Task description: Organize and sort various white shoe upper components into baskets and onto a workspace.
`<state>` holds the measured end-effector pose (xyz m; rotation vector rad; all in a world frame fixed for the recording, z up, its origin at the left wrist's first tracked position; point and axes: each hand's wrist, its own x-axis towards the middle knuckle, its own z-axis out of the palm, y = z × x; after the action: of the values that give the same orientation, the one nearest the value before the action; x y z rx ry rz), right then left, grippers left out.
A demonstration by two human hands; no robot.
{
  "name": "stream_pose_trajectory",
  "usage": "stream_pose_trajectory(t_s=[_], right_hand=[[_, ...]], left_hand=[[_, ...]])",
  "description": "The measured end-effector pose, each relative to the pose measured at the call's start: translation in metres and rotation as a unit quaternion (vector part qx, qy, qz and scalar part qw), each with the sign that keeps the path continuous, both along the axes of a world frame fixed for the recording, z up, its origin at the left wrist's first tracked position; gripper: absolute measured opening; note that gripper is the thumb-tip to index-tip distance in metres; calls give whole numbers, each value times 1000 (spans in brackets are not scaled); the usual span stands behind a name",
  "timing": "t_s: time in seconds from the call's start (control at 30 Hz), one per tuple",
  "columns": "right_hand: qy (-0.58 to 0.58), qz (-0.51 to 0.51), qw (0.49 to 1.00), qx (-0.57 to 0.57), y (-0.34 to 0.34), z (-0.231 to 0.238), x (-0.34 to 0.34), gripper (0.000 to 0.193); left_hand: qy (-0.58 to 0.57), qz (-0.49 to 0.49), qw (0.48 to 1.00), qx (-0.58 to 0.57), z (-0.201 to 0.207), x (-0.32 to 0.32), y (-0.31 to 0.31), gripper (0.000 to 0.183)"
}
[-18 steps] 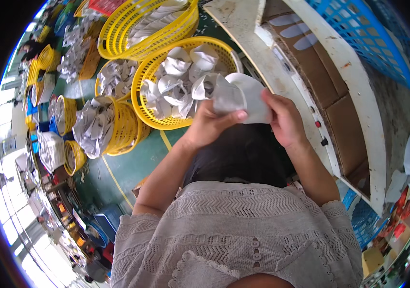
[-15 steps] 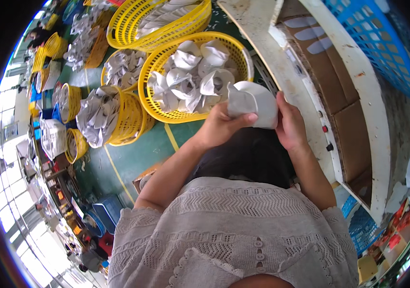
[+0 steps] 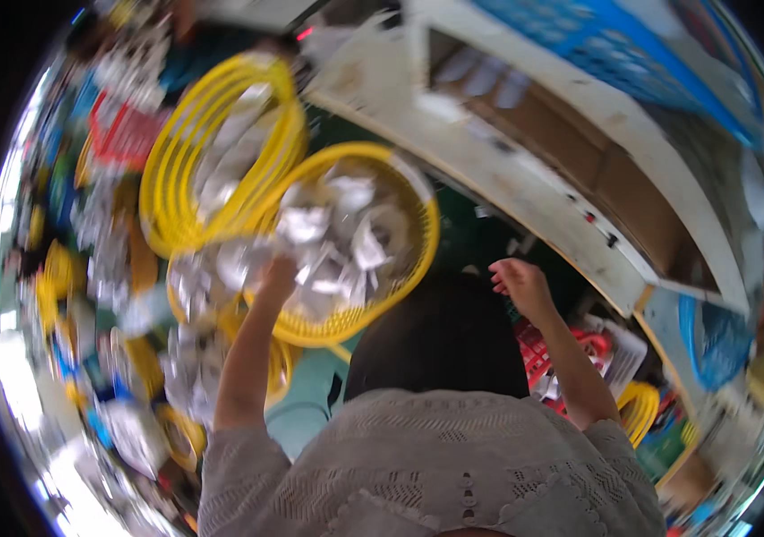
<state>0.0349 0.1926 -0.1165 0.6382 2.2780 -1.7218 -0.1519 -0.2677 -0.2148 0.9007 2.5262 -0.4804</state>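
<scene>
Blurred by motion, my left hand (image 3: 276, 279) is stretched out to the left, over the left rim of a round yellow basket (image 3: 433, 234). Its fingers appear closed on a curled white sheet piece (image 3: 240, 259), which hangs above a smaller basket's white pieces (image 3: 190, 285). More curled white pieces (image 3: 332, 268) lie heaped inside the round basket. Right of my dark-covered lap (image 3: 440, 336), my right hand (image 3: 518, 279) is raised in the air. Its fingers are loosely bent and apart, with nothing visible in them.
A tilted yellow basket (image 3: 153, 179) with white pieces stands beyond the round one. On the right runs a white bench (image 3: 570, 201) with a cardboard-lined recess, and a blue crate (image 3: 592, 45) above it. A red basket (image 3: 536, 353) sits beside my right forearm.
My hands have separated. The left has swung left with the white piece, while the right has let go of it and dropped slightly lower. The view has turned, shifting the baskets and bench.
</scene>
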Motion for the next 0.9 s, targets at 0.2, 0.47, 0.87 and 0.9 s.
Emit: stream_pose_trajectory(t_s=[0.2,0.47,0.87,0.9], right_hand=[[87,-55,991,90,33,80,9,24],[273,-354,679,583,231,253,42,18],[529,-338,734,260,374,348,55,24],[539,-369,705,276,336,345,42,26]], left_hand=[[-9,96,993,-71,-102,-24,-137,40],[-127,263,955,-38,-38,-32,-40,58],[151,297,853,403,-34,-9,-28,34],[105,309,851,412,-16,-7,4,33]])
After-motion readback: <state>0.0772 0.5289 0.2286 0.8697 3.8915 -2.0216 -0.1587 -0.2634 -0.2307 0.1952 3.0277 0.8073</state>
